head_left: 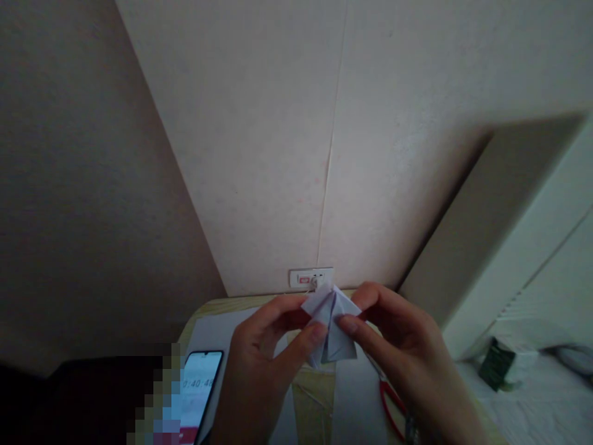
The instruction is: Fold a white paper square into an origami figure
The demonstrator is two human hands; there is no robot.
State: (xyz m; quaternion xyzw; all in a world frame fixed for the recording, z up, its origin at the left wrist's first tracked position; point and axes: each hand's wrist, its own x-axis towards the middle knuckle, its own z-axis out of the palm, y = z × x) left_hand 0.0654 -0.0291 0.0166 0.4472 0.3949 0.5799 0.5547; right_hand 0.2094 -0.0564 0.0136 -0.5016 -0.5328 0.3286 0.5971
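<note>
A small piece of folded white paper (pixel 341 337) is held up between both hands, above the table. Its top comes to a point, and a dark gap runs down its middle between two flaps. My left hand (pixel 273 346) pinches the left flap with thumb and forefinger. On the other side, my right hand (pixel 398 334) grips the right flap, its thumb lying on the front face. The paper's back and the fingers behind it are partly hidden.
Below the hands stands a wooden table (pixel 315 395) with white sheets (pixel 356 395) on it. A lit phone (pixel 199 389) lies at left, red-handled scissors (pixel 391 408) at right. A wall socket (pixel 301 278) is behind. A dark green box (pixel 496 364) sits far right.
</note>
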